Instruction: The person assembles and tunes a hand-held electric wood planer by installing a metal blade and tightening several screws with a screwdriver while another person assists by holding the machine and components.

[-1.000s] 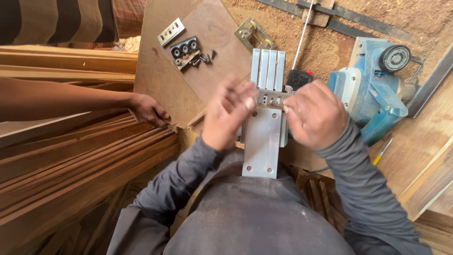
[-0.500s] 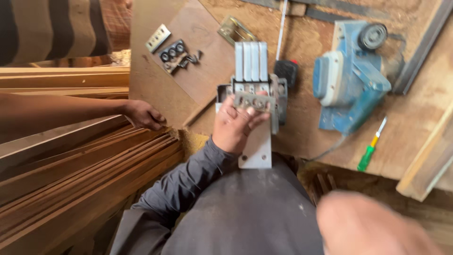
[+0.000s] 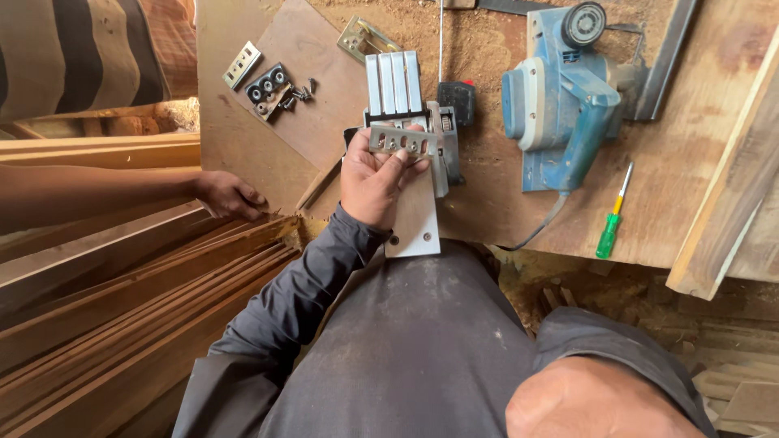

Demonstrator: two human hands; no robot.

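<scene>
Your right hand (image 3: pixel 604 401) sits blurred at the bottom edge, fingers cut off, so its grip cannot be read. Your left hand (image 3: pixel 375 180) covers the middle of the metal hinge plate (image 3: pixel 414 223). The blue electric planer (image 3: pixel 560 97) loses its top to the frame. A co-worker's arm (image 3: pixel 105 195) runs off the left edge. The small screws (image 3: pixel 300 93) on the tabletop (image 3: pixel 690 162) are too tiny to count.

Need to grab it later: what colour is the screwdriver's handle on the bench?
Green, on the slim white-shafted screwdriver; clearest in the head view.
</scene>
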